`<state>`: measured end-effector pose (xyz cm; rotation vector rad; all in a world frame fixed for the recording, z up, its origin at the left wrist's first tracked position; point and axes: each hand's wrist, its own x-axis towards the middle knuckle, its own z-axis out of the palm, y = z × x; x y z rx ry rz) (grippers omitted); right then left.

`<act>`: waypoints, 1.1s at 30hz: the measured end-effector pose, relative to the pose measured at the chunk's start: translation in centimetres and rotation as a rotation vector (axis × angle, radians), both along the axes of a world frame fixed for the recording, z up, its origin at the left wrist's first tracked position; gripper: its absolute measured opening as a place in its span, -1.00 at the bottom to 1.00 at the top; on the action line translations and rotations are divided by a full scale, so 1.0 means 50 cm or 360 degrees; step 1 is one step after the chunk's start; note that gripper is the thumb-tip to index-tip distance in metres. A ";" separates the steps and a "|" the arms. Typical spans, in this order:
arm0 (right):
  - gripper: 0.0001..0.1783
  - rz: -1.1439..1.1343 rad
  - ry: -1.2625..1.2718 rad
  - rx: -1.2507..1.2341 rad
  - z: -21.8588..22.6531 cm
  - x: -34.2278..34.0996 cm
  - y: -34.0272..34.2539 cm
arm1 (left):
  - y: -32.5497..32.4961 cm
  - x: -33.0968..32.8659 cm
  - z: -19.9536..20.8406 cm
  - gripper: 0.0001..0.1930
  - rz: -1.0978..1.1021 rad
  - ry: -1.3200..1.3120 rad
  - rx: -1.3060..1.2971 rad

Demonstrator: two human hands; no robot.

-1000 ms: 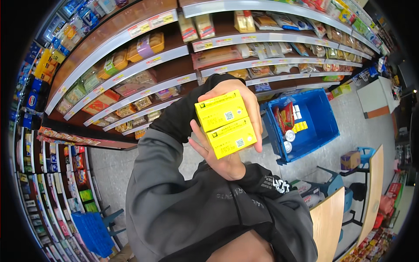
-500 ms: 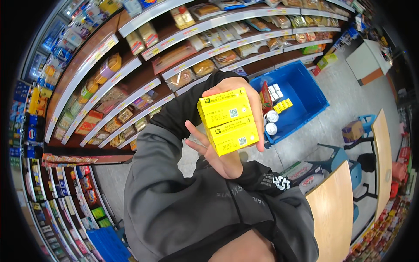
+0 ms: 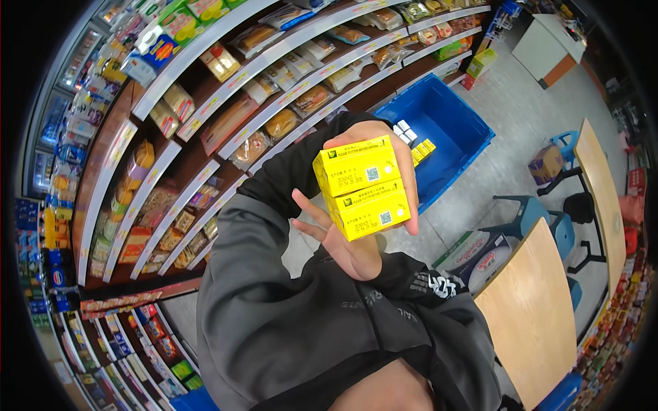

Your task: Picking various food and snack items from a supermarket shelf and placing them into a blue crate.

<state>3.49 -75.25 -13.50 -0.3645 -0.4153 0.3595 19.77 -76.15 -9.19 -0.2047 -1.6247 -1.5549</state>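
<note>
Two yellow drink cartons are held up close in the middle of the view, side by side, printed ends facing up. My left hand reaches round their far side and down their right side, gripping them. Below and partly behind the cartons is my right hand, palm showing, two fingers stretched apart to the left. Its other fingers are hidden, and I cannot tell whether it touches the cartons. Beyond my left hand stands a blue crate, with small white packs and small yellow packs inside.
Shelves of bagged bread run along the left and far side. At the right are a light wooden table, a blue chair and a cardboard box. A white counter stands at the far right.
The view has shifted, so the crate and shelves sit further left. My left hand now hides some of the crate's contents, including two white round things. The grip on the cartons is unchanged.
</note>
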 end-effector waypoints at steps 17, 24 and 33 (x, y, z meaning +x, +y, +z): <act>-0.38 -0.0299 -0.0062 -0.0120 -0.010 0.127 0.017 | -0.035 0.123 -0.005 0.22 -0.0214 -0.0086 -0.0107; -0.33 -0.0367 -0.0053 -0.0109 -0.014 0.156 0.032 | -0.019 0.166 -0.028 0.24 -0.0253 -0.0078 -0.0018; -0.32 -0.0430 0.0192 -0.0151 -0.074 0.191 0.007 | 0.045 0.268 -0.123 0.24 -0.0037 -0.0164 0.0388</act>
